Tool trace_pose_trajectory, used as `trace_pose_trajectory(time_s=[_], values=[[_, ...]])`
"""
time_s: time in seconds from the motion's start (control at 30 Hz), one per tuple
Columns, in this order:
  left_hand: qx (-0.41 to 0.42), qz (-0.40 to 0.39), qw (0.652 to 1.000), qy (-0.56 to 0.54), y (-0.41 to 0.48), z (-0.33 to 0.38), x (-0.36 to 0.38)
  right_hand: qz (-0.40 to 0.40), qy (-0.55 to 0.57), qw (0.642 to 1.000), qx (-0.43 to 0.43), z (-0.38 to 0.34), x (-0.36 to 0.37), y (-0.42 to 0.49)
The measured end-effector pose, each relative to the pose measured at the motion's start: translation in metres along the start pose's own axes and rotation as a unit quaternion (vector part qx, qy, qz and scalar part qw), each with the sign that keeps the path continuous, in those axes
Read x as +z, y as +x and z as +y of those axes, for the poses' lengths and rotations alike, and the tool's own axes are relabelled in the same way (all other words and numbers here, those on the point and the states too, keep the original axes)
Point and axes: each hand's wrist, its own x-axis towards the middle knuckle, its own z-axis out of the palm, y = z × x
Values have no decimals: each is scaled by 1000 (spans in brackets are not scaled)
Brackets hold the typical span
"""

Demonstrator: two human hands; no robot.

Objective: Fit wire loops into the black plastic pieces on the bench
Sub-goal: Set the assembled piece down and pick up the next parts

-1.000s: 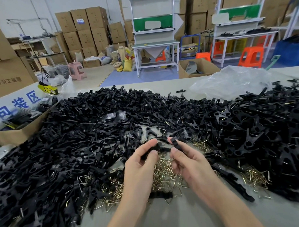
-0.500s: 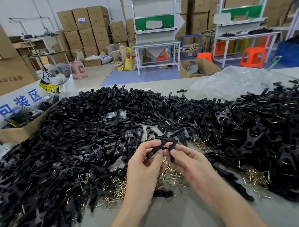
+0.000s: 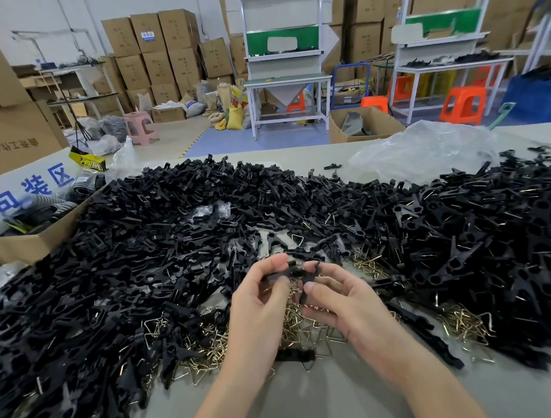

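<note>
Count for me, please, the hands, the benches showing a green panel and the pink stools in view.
Hands: 2, left hand and right hand, holding black pieces
Benches showing a green panel: 2, middle bench and right bench
Pink stool: 1
Total: 5

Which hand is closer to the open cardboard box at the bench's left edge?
Left. The left hand lies right of the cardboard box, across the heap of black plastic pieces; the right hand is farther right, beside the left.
</note>
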Motion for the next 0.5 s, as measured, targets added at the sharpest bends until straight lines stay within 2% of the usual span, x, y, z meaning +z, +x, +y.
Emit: trace_pose_trajectory(time_s=[0.1,0.33,0.5], values=[[-4,-9,1000,-26,1,2,-1,-10,-37,999,-7,0,1,-2],[5,-18,999,40,-5,-2,4,-26,-64,997,-32,-1,3,-4],[17,-26,998,45,-5,2,3,-27,-76,996,-43,0,2,-4]])
